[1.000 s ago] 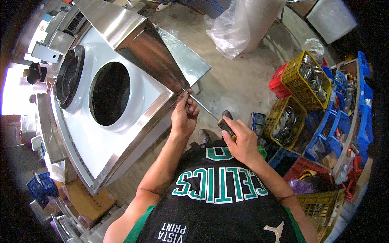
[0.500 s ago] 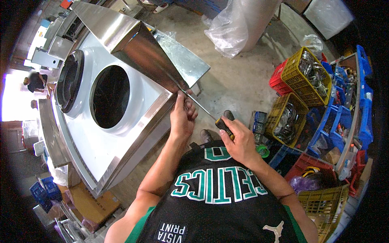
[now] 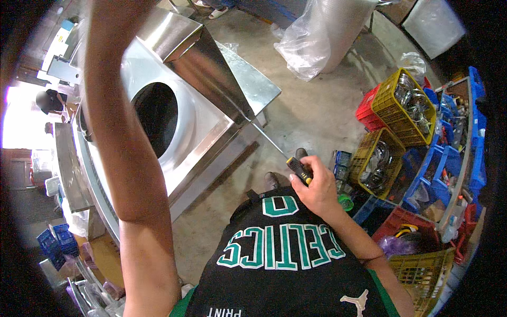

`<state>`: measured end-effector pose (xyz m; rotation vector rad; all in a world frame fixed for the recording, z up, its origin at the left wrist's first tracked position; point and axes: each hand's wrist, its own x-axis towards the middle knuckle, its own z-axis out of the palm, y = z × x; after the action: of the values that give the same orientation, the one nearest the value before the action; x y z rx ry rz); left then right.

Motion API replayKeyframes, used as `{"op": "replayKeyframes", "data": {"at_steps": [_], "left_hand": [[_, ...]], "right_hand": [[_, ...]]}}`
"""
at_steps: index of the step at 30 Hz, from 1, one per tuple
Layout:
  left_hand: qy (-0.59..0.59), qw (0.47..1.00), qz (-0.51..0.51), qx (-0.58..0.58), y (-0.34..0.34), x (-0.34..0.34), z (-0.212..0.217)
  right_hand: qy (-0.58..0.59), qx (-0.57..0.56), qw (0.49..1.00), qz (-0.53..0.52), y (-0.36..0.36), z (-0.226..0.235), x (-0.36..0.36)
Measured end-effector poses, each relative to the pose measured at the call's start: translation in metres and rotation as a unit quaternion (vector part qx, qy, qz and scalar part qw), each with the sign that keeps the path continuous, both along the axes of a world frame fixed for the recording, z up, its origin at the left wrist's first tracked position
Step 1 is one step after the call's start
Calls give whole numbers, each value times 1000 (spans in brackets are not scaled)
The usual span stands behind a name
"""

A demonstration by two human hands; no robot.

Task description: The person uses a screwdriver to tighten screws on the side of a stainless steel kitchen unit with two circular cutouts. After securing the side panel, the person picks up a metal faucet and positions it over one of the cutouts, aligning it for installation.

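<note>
My right hand (image 3: 320, 189) is closed around the black and yellow handle of a screwdriver (image 3: 299, 170). Its long thin shaft slants up to the left, and the tip meets the near corner where a box-shaped stainless steel piece (image 3: 208, 76) joins the edge of a metal-framed unit. That unit has a glossy white top (image 3: 203, 120) with a large round dark opening (image 3: 158, 119). Across its left part reaches my left arm (image 3: 140, 211), stretched forward past the upper edge of the picture, so the left hand is out of sight.
Yellow crates (image 3: 376, 161) of metal parts stand at right, one against a red crate (image 3: 368, 108). Blue bins (image 3: 446, 169) line a rack beyond. Clear plastic wrap (image 3: 303, 50) hangs at the top. Another person (image 3: 51, 101) is at far left.
My left hand has left the corner by the screwdriver tip and gone up out of view, the arm now outstretched. The right hand still holds the screwdriver at the corner.
</note>
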<state>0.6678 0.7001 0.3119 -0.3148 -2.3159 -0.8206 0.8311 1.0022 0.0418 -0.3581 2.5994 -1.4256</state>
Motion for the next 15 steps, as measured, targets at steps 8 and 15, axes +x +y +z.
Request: {"op": "replayKeyframes", "data": {"at_steps": [8,15], "left_hand": [[-114,988,44,-99,53,-3,-27],[-194,959,92,-187,20,-12,-23]], "right_hand": [[82,6,996,-13,3,-4,1],[125,79,989,-6,9,0,-10]]}}
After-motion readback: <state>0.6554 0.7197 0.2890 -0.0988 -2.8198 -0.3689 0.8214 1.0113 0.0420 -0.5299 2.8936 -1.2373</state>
